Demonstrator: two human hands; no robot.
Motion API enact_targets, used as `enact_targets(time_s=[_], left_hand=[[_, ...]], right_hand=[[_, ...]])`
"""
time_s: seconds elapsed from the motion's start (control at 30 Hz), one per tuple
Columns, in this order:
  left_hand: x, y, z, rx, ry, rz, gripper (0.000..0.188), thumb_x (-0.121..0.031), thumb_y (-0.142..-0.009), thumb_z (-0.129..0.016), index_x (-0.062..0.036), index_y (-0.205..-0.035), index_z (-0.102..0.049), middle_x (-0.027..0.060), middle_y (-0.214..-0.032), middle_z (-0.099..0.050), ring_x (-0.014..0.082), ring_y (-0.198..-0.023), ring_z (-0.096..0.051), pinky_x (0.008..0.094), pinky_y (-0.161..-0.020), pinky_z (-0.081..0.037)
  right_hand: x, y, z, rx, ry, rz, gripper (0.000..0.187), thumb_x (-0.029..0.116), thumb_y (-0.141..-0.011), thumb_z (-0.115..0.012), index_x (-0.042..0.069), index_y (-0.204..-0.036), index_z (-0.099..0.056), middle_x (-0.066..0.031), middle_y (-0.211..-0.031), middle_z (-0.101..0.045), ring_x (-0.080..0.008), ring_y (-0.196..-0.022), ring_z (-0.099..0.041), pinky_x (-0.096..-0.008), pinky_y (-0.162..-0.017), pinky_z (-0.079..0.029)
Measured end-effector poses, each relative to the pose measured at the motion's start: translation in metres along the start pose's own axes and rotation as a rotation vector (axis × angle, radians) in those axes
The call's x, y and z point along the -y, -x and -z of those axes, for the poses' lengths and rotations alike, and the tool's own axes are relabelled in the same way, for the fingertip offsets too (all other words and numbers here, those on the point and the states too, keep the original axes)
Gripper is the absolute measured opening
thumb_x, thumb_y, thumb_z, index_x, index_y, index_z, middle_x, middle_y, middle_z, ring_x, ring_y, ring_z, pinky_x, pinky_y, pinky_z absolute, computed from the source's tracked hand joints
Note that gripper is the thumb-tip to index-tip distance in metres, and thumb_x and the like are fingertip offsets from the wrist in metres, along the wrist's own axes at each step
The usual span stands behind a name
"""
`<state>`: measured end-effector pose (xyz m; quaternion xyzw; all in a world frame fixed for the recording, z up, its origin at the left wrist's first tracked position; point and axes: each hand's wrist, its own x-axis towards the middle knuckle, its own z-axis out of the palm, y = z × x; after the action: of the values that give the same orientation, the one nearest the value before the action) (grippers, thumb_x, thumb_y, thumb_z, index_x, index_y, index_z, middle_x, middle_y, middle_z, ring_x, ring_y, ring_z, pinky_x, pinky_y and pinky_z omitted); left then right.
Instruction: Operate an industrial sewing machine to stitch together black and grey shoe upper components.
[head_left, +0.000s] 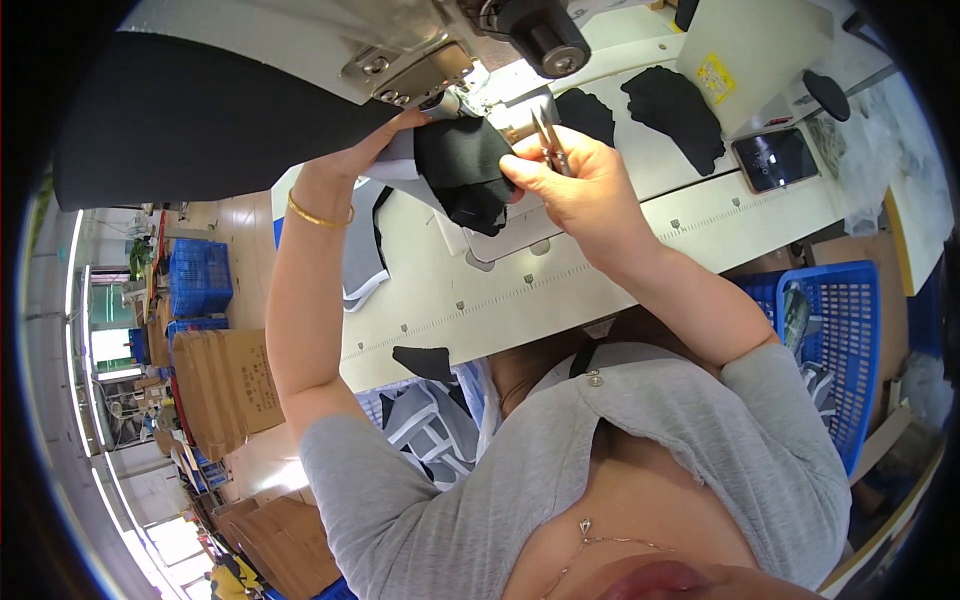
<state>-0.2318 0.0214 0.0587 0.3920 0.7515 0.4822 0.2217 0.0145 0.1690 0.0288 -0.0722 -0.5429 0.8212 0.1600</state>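
Note:
Under the sewing machine head (410, 75), a black and light grey fabric piece (465, 170) is raised between my hands. My right hand (600, 195) is closed, pinching the piece's right edge between thumb and finger. Small metal thread snips (550, 145) are also held in that hand, their blades pointing up beside the machine's needle area. My left hand (372, 150) reaches in at the fabric's left side, close to the presser area. Its fingertips are hidden behind the cloth and the machine, so its grip does not show.
Black cut pieces (675, 118) and a phone (775, 160) lie on the white table (590, 265). A grey and black piece (365, 245) rests at left, a small black scrap (422, 362) on the front edge. Blue baskets (850, 350) and cardboard boxes (225, 390) stand around.

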Motion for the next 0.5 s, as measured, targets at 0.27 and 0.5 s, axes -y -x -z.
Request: enact_targets(time_s=[0.27, 0.5], left_hand=[[-0.039, 0.029, -0.015, 0.069, 0.102, -0.212, 0.029, 0.006, -0.078, -0.073, 0.0015, -0.106, -0.069, 0.0060, -0.101, -0.070, 0.0143, -0.088, -0.065, 0.0281, -0.081, -0.055], [-0.043, 0.024, -0.033, 0.093, 0.218, -0.012, 0.029, 0.004, -0.080, -0.072, 0.0004, -0.109, -0.065, 0.0075, -0.103, -0.068, 0.0165, -0.092, -0.065, 0.0296, -0.085, -0.053]], right_hand=[[-0.021, -0.006, -0.007, -0.023, 0.109, 0.113, 0.013, 0.011, -0.090, -0.066, -0.001, -0.091, -0.062, -0.0038, -0.074, -0.067, -0.0090, -0.067, -0.066, -0.0225, -0.060, -0.048], [-0.029, -0.002, 0.001, -0.030, 0.068, 0.111, 0.013, 0.009, -0.090, -0.066, -0.001, -0.095, -0.061, -0.0051, -0.079, -0.069, -0.0095, -0.068, -0.066, -0.0234, -0.060, -0.048]])
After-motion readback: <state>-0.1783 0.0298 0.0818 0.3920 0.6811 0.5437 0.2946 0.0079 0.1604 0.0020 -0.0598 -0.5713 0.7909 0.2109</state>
